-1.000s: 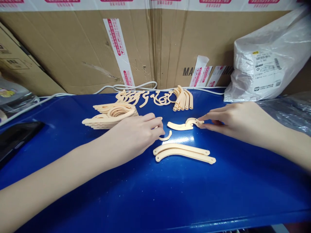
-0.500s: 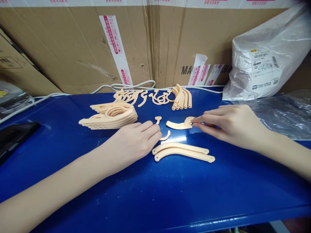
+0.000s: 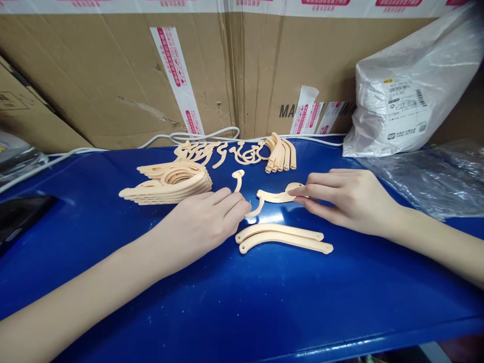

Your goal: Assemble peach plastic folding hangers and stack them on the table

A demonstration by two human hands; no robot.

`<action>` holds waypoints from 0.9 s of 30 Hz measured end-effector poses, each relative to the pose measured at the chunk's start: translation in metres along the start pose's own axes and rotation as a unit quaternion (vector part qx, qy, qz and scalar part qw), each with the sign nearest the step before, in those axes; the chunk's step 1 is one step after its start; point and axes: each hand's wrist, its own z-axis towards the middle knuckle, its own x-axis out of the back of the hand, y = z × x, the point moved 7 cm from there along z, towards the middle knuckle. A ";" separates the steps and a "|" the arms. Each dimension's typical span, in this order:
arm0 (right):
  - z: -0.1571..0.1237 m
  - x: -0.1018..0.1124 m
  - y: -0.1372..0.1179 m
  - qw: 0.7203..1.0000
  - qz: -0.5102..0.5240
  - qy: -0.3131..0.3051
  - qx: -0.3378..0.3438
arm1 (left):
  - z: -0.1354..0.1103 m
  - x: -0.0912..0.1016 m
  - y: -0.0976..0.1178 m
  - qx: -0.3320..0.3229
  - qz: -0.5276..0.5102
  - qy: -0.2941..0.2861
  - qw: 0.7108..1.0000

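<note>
My left hand rests on the blue table, fingers curled together, their tips pinching one end of a small curved beige plastic piece. My right hand pinches the broad end of a curved beige plastic part lying flat; that part's left tip meets the small piece. A little hook-shaped piece lies just behind my left fingertips. Two long curved beige strips lie side by side in front of both hands.
A stack of large curved beige parts sits to the left, and small hooks and a bundle of bent pieces lie behind. White cable runs along cardboard boxes. Plastic bags stand right; a dark object lies left.
My right hand slid the curved part leftward until its tip met the small piece at my left fingertips. The little hook, earlier under my left fingers, now lies free behind them.
</note>
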 end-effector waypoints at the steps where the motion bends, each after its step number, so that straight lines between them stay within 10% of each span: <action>1: 0.000 0.000 0.000 1.000 0.006 0.006 -0.003 | 0.001 0.001 0.000 0.004 -0.012 0.008 1.000; 15: 0.000 0.004 -0.038 0.985 -0.097 0.002 0.140 | 0.015 0.024 0.019 -0.058 -0.070 0.070 0.993; 27: 0.005 0.015 -0.035 0.992 -0.028 0.040 0.114 | 0.012 0.032 0.026 -0.085 -0.082 0.118 0.986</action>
